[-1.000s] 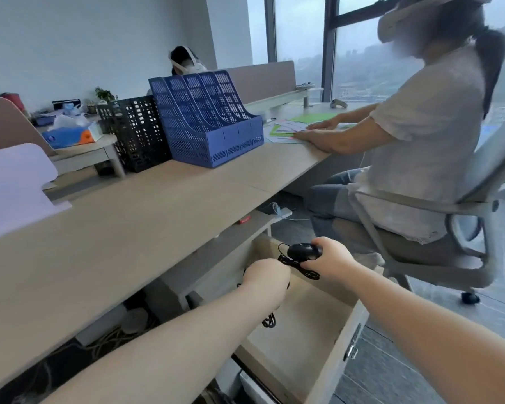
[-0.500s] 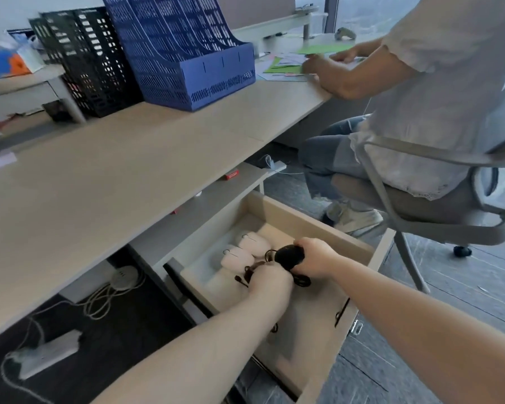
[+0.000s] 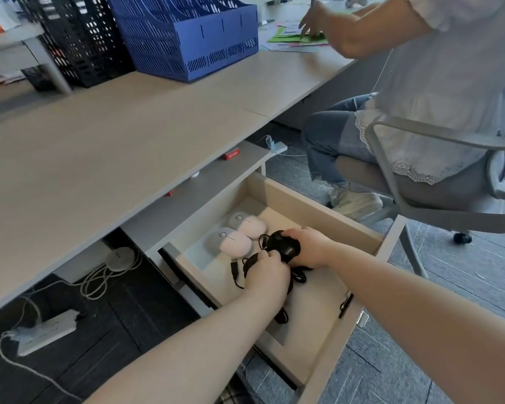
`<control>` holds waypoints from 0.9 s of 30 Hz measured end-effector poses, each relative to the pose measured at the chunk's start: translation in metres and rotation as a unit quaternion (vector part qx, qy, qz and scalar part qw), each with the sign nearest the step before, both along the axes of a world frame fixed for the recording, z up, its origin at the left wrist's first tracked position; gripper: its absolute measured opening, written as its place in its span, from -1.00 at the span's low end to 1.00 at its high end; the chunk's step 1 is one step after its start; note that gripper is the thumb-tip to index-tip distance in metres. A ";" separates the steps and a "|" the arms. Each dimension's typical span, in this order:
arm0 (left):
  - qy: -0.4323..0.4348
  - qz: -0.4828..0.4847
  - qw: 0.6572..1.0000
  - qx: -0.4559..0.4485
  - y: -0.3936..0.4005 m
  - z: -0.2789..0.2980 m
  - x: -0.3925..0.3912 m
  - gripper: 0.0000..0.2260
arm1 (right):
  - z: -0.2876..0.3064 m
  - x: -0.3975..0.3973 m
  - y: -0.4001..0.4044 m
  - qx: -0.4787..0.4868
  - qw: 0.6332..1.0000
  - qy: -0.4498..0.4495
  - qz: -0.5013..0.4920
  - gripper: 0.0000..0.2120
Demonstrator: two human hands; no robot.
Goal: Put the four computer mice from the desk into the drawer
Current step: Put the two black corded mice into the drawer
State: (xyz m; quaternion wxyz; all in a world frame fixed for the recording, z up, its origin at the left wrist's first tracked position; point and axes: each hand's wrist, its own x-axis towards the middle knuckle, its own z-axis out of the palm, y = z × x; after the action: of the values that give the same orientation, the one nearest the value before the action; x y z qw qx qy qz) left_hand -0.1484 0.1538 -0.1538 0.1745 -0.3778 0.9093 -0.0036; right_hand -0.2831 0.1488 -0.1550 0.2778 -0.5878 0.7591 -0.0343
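The open wooden drawer point(image 3: 327, 207) sticks out from under the desk point(image 3: 105, 141). Two pink and grey mice point(image 3: 236, 242) point(image 3: 250, 225) lie side by side at its back left. My right hand point(image 3: 311, 247) holds a black wired mouse point(image 3: 283, 244) just right of them, low in the drawer. My left hand point(image 3: 267, 275) covers a second black mouse point(image 3: 250, 260), mostly hidden, and grips it or its cable. Black cables point(image 3: 299, 277) and a USB plug point(image 3: 233, 265) lie loose on the drawer floor.
A blue file rack point(image 3: 187, 39) and a black one point(image 3: 79, 45) stand at the back of the desk. A seated person point(image 3: 420, 83) on a grey swivel chair point(image 3: 438, 196) is close on the right. A power strip point(image 3: 45, 335) and cords lie on the floor left.
My head tilted down towards the drawer. Both hands lowered from above the drawer into it, bringing the black mice down beside the two pink mice.
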 end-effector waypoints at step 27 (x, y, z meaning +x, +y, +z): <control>0.078 0.032 0.994 -0.076 -0.028 0.082 0.013 -0.70 | 0.075 -0.024 0.060 -0.066 0.939 0.215 -0.261 -0.70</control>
State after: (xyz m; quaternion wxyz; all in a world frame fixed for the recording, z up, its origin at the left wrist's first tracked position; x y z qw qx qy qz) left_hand -0.1354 0.1263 -0.0720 0.0736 -0.4180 0.9047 -0.0375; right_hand -0.3067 0.2091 -0.0804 0.0492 -0.3789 0.9237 -0.0285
